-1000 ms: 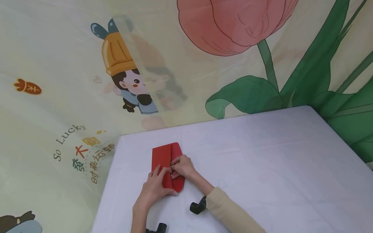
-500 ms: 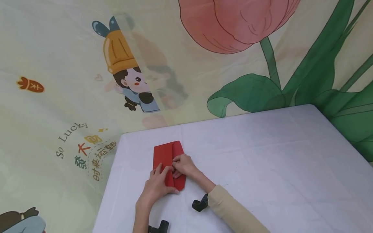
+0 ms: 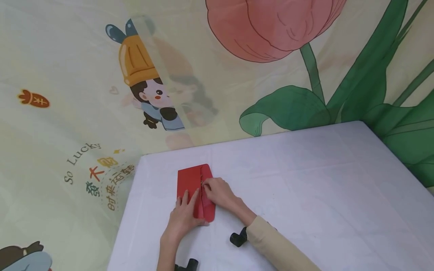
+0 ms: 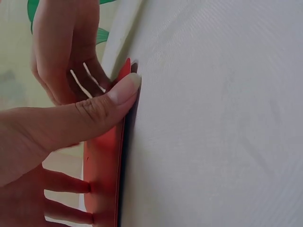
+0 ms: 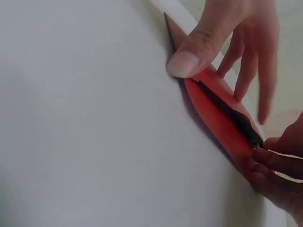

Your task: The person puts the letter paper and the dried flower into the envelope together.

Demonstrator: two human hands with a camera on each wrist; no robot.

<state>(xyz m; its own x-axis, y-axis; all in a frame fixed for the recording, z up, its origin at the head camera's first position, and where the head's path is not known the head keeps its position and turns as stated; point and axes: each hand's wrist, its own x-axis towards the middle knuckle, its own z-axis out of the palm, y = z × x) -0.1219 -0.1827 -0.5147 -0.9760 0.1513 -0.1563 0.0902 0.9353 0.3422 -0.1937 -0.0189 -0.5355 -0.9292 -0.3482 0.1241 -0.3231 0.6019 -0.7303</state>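
Note:
A red paper envelope (image 3: pixel 188 180) lies on the white table, its rounded flap (image 3: pixel 208 209) folded out to the right. My left hand (image 3: pixel 183 217) presses on its near half with spread fingers, the thumb along the near edge. At the opening, my right hand (image 3: pixel 219 192) has its fingers curled in. In the right wrist view its fingertips (image 5: pixel 266 150) pinch a small glinting strand (image 5: pixel 256 144) at the dark slit; what kind of thing this is I cannot tell. The left wrist view shows the left thumb (image 4: pixel 125 90) over the envelope's edge.
A white cloth covers the table (image 3: pixel 305 188). Behind it hangs a printed backdrop (image 3: pixel 190 75) with a large tulip and a cartoon figure. Black wrist devices (image 3: pixel 239 238) sit at both wrists, low over the cloth.
My right hand has moved up along the opening, toward the envelope's far end, baring more of the flap. The left fingers have drawn back slightly and straightened, still on the envelope.

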